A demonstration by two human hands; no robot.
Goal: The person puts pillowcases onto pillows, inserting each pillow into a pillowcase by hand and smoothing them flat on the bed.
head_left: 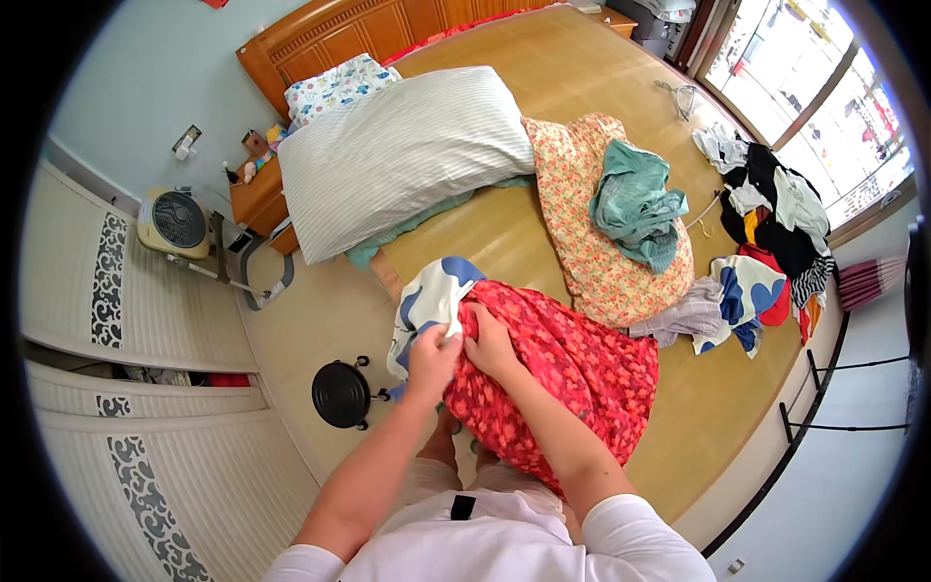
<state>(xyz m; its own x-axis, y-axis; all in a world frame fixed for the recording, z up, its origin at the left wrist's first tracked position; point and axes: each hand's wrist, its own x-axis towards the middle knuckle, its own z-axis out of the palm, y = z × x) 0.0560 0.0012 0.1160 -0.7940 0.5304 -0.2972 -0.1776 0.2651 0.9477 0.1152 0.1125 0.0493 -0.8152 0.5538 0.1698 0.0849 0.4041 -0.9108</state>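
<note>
Clasps red floral cloth (572, 354) by its edge in the closed grip of left hand (433, 363) and right hand (492, 341), next to white-and-blue cloth (424, 303), with the rest draped over the bed (722, 417), probably to relieve weight. Shares that bed with green cloth (630, 199), heaped clothes (776, 218) and striped bedding (407, 145), near a fan (178, 219) and black stool (340, 395).

Striped white bedding (407, 145) covers part of the bed (562, 58), beside a flowered pillow (339, 89) near the wooden headboard (359, 37). A fan (180, 219) stands by the nightstand (257, 202); 1 round black object (340, 394), perhaps a stool, stands on the pale floor (303, 335).
</note>
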